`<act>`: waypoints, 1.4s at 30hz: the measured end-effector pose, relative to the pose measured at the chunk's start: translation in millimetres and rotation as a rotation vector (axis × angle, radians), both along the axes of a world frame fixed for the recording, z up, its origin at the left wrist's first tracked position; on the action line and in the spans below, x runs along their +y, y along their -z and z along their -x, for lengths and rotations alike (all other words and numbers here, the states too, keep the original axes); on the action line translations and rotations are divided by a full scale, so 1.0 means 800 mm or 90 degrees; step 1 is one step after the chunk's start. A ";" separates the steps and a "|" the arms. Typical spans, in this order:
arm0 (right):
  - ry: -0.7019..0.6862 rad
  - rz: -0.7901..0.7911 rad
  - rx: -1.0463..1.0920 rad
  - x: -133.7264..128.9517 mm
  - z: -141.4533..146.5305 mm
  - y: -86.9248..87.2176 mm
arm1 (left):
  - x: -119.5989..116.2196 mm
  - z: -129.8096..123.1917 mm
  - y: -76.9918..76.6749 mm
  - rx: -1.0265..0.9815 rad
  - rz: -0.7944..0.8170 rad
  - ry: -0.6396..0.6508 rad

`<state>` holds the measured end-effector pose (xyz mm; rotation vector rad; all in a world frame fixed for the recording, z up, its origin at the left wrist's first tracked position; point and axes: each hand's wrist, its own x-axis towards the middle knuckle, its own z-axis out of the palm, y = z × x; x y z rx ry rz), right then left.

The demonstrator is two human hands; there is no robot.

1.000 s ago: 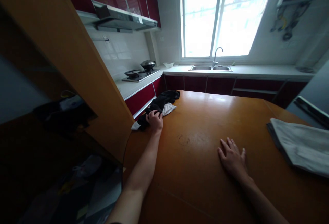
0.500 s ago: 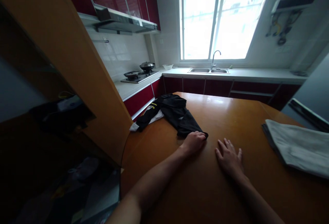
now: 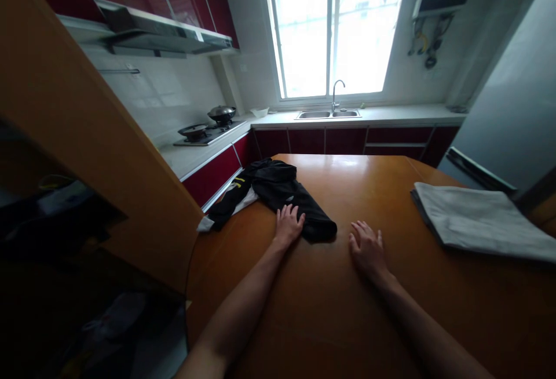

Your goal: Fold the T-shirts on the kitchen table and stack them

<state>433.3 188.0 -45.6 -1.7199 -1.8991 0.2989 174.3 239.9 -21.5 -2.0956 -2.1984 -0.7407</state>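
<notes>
My left hand [image 3: 289,225] rests with its fingers stretched out at the near edge of a black garment [image 3: 310,208]. The garment lies crumpled at the table's left side; a small light mark shows on it, but whether it is trousers or a top I cannot tell. Beside it is a black and white piece of clothing [image 3: 226,202] with yellow marks, partly covered. On the bare wooden table [image 3: 321,298], my right hand [image 3: 367,247] lies flat, fingers a little apart, to the right of the black garment and holding nothing.
A folded light grey cloth [image 3: 478,217] lies on the table's right side, with a darker layer under it. A wooden panel [image 3: 130,170] stands along the left edge. Behind are a counter with a sink [image 3: 328,115], a stove with pans [image 3: 193,131], and a fridge [image 3: 512,89].
My left hand has let go of the black garment's near right end and moved left along its edge. My right hand stays flat on the table. The view has turned to the right.
</notes>
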 end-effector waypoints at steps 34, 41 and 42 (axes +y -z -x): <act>0.090 -0.020 -0.161 -0.028 0.003 -0.034 | -0.010 -0.014 -0.033 0.087 -0.052 0.062; 0.058 0.040 -0.169 -0.003 -0.010 -0.008 | -0.007 0.016 -0.039 0.041 0.087 0.006; 0.050 0.053 -0.161 0.004 -0.016 -0.007 | -0.009 0.021 -0.046 0.025 0.083 -0.008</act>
